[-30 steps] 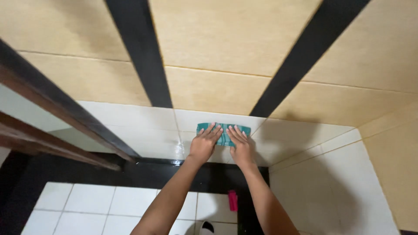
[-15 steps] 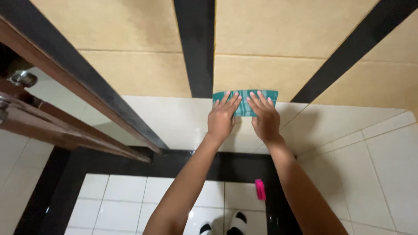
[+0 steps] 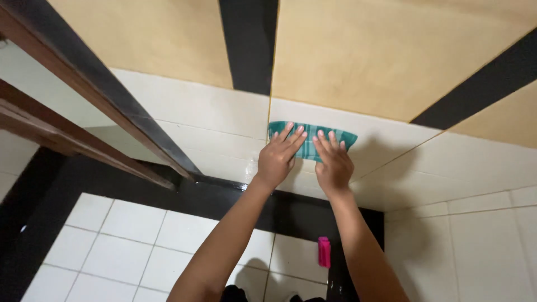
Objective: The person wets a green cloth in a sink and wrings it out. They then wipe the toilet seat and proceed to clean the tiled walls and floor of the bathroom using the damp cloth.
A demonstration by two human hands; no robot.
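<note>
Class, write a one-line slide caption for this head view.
Both hands, left hand and right hand, press a green checked cloth flat against a white wall tile.

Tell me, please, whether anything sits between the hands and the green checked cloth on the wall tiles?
Nothing visible does. The left hand and right hand both press flat on the green checked cloth, which lies against the white wall tile.
</note>
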